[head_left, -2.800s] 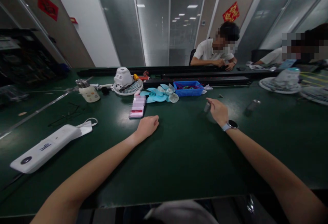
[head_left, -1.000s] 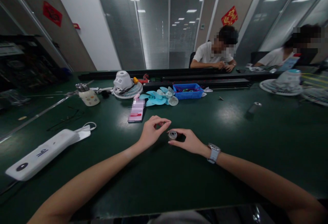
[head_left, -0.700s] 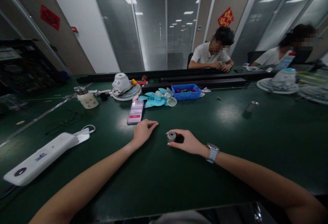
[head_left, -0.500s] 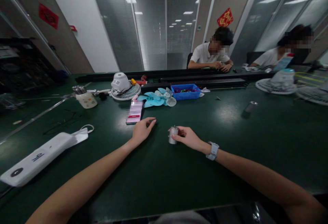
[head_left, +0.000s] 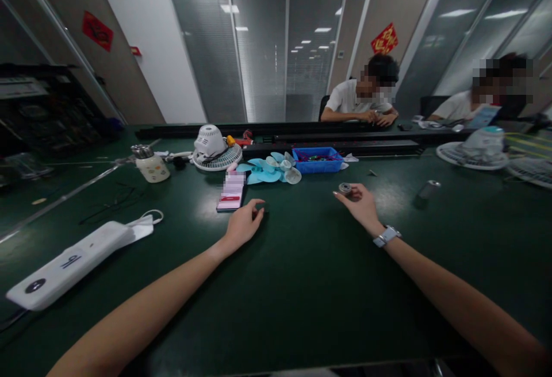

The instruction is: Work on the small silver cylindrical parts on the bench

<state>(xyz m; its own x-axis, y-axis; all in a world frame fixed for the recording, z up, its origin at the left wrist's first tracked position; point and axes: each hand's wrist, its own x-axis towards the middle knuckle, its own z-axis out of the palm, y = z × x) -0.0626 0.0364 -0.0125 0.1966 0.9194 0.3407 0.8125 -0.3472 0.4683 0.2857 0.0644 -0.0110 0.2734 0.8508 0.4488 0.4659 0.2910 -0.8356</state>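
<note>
Looking in the head view, which is the only one, I see the right hand (head_left: 363, 207) with its fingers and thumb closed around a small metal cylinder (head_left: 344, 188), whose round end faces up. So the gripping is done, and the releasing is not done; whether the cylinder touches the green table (head_left: 302, 285) under these fingers, I cannot tell. The left hand (head_left: 242, 224) has its fingers bent loosely, with thumb and index finger apart, and I see nothing between them. A phone (head_left: 232, 193) lies just beyond these left fingers, and the light blue fan blades (head_left: 265, 176) lie farther beyond, near a blue tray (head_left: 319, 166) (it seems to have coloured wires inside). To the right of the right fingers, well apart, stands a second cylinder (head_left: 430, 189), and no hand touches it. In my judgement, only the handling of one cylinder is in progress; the second one, the blades and the white fan part (head_left: 210, 141), beyond the left fingers, are all separate, and nothing is joined to the held piece, as far as I can see.
</note>
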